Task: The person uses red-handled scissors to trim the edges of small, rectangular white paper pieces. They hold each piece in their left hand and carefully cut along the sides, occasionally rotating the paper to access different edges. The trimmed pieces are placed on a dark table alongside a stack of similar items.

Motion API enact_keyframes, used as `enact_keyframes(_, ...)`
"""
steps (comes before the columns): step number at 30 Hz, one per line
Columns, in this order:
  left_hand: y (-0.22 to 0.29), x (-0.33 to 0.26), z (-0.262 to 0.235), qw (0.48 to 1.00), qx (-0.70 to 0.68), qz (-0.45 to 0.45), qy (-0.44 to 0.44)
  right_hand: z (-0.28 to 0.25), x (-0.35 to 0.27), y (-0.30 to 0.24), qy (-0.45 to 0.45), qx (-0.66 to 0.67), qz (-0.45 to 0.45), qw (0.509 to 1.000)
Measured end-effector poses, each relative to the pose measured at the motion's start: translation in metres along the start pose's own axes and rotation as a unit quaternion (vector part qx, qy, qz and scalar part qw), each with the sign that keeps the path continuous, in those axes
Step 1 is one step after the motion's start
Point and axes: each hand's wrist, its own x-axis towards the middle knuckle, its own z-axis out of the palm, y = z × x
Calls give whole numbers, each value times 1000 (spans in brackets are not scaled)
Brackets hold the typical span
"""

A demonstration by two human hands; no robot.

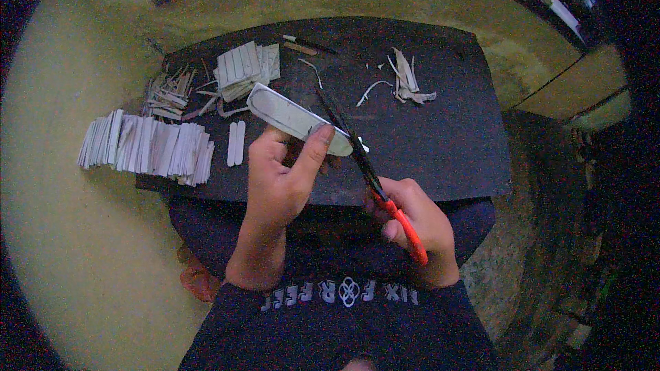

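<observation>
My left hand (280, 177) is closed on a white strip (285, 111), thumb on top and fingers beneath. A dark outline with a rounded end is drawn along the strip, which slants over the table. In my right hand (427, 223) is a pair of scissors (366, 163) with black blades and red-orange handles. Its blades point away from me and cross the strip's right end, by a small white bit. Two narrow pieces with rounded ends (236, 143) lie side by side left of my left hand.
A long row of white pieces (141, 148) lines the dark table's (440, 144) left edge. Behind it are thin offcuts (170, 93) and a stack of marked sheets (237, 72). A black pen (316, 45) lies at the back; more scraps (409, 81) lie right. A wall (309, 10) stands behind.
</observation>
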Motion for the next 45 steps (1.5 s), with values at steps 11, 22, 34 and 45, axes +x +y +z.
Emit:
enact_keyframes(11, -7, 0, 13, 991, -29, 105, 79, 0, -2, 4, 13, -8, -2, 1000)
enact_keyframes(22, -13, 1, 15, 985, -9, 163, 49, 9, -3, 6, 66, -8, -45, 997)
enact_keyframes(34, -14, -2, 20, 978, 14, 196, 66, 7, 2, 13, 34, -20, -55, 998)
enact_keyframes(45, -16, -2, 21, 976, 19, 203, 72, 12, -3, 5, 118, -51, -45, 991)
